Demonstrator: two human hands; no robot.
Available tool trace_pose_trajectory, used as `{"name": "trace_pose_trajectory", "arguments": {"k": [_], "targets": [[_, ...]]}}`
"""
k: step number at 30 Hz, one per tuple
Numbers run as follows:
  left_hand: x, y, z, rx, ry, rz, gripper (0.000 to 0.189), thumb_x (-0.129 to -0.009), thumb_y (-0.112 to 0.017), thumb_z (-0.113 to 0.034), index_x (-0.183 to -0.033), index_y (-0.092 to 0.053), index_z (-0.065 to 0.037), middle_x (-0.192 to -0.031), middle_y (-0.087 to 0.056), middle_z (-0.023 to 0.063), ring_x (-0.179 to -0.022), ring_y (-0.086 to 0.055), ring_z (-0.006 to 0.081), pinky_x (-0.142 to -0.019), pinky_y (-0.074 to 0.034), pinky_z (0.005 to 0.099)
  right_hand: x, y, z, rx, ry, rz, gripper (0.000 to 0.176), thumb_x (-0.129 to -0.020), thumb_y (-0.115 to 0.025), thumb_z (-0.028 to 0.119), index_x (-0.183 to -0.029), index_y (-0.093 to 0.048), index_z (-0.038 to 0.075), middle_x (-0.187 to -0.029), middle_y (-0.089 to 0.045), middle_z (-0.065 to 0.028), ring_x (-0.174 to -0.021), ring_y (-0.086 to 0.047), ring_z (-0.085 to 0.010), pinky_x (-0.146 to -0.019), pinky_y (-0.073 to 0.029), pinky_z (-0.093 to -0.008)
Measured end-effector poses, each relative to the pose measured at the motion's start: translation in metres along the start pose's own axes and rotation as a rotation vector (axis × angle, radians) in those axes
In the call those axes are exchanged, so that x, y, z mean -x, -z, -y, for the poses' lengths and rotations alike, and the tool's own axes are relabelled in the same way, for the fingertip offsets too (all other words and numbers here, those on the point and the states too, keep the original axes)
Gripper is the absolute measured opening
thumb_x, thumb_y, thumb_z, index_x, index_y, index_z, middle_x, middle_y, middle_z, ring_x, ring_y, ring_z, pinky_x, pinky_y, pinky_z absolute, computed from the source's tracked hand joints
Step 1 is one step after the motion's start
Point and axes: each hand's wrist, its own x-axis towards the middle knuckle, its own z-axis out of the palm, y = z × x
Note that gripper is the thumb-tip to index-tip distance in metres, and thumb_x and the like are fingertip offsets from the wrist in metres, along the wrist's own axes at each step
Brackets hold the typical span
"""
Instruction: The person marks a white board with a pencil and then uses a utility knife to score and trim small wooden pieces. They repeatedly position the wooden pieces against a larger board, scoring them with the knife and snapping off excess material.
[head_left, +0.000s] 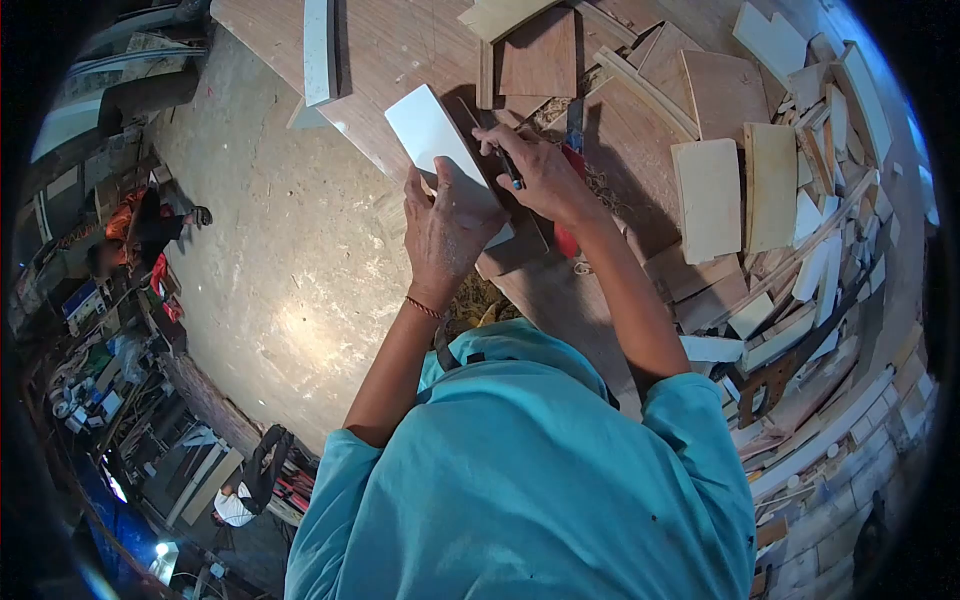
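Observation:
My left hand (447, 225) is closed on a white rectangular board (425, 125), thumb and fingers across its near half. A brown wooden edge shows along the board's right side. In my right hand (550, 178) is a dark pen (508, 168) with a blue end, held in a pinch just right of the board. Where the pen's tip sits is hard to make out. Partly hidden behind my right wrist lies a red object (567, 240), with a dark flat strip (574, 125) beyond it.
Wooden panels (710, 200) and offcuts lie over the right side of the wooden work surface (400, 50). A white strip (319, 50) rests at its far left. Scrap wood (820, 260) is heaped farther right. Two other people (130, 225) are at the left, beyond the concrete floor (270, 230).

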Motion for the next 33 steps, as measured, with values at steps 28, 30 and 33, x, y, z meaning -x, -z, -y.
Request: {"name": "trace_pose_trajectory", "arguments": {"k": [28,30,33], "targets": [[-0.0008,0.005,-0.0071,0.035,0.026,0.03,0.097,-0.054,-0.076,-0.033,-0.131,-0.025,-0.003,-0.125,-0.024,0.0308,-0.113,-0.035,0.0437,-0.089,-0.039,0.0419,-0.0083,-0.0012,-0.0047,0.22,-0.039,0.129,0.045,-0.072,-0.06,0.003,-0.11,-0.037,0.011,-0.091,-0.055,-0.01,-0.09,-0.055,-0.034,-0.077,-0.045,-0.043],[-0.0008,0.0044,-0.006,0.05,0.029,0.044,0.099,-0.053,-0.076,-0.033,-0.131,-0.024,-0.003,-0.126,-0.024,0.0312,-0.113,-0.034,0.0442,-0.089,-0.04,0.0419,-0.0083,-0.0017,-0.0052,0.197,-0.033,0.123,0.046,-0.071,-0.06,0.001,-0.109,-0.037,0.011,-0.091,-0.055,-0.0104,-0.089,-0.055,-0.0342,-0.076,-0.045,-0.043],[-0.0009,0.0053,-0.0068,0.054,0.032,0.047,0.099,-0.053,-0.077,-0.033,-0.131,-0.024,-0.003,-0.126,-0.023,0.0314,-0.114,-0.034,0.0446,-0.088,-0.04,0.0419,-0.0075,-0.006,-0.0099,0.184,-0.017,0.097,0.048,-0.069,-0.061,-0.001,-0.109,-0.036,0.011,-0.092,-0.054,-0.0101,-0.089,-0.055,-0.0342,-0.075,-0.045,-0.0431]]}}
